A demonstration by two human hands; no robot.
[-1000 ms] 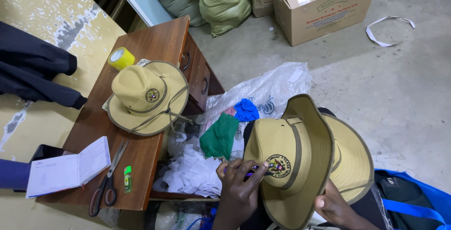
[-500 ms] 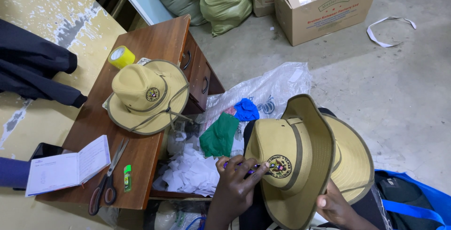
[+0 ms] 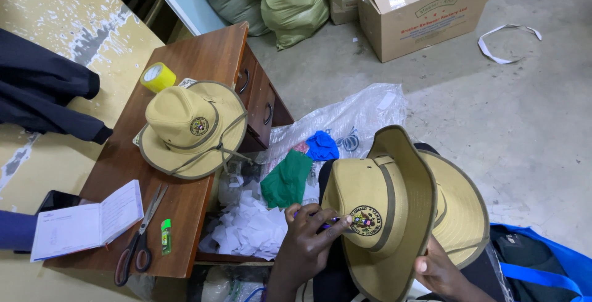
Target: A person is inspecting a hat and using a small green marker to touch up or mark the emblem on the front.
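L hand [image 3: 311, 240] pokes hat [image 3: 376, 215] badge (R hand [image 3: 439, 271] steadies).

hat [image 3: 376, 206]: khaki, olive band, round badge | table hat [image 3: 188, 129]: khaki | tape [image 3: 158, 77]: yellow | desk [image 3: 203, 55]: red-brown | cloths: green [image 3: 287, 178], blue [image 3: 322, 146] | scraps [image 3: 250, 228]: white | lighter [image 3: 166, 236]: green | bag [image 3: 542, 265]: blue

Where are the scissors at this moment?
In the head view, the scissors lie low on the left, on the wooden desk, between the open notebook and a small green lighter.

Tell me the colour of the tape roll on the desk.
Yellow; the tape roll shows best in the head view.
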